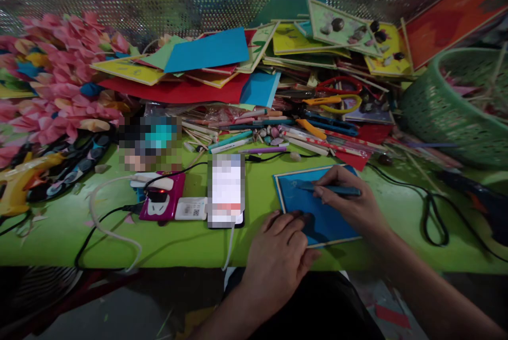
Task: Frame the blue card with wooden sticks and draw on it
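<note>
A blue card with thin pale sticks along its edges lies on the green table in front of me. My right hand grips a slim blue pen, its tip at the upper left of the card. Faint light marks show on the blue surface beside that tip. My left hand rests over the card's lower left corner, fingers laid out and slightly bent, holding nothing. Just left of it stands a phone with a blurred screen and a white cable.
A magenta power strip with cables sits left of the phone. Behind are pens, orange-handled scissors and stacked coloured cards. Pink paper flowers and a yellow glue gun lie left; a green basket stands right.
</note>
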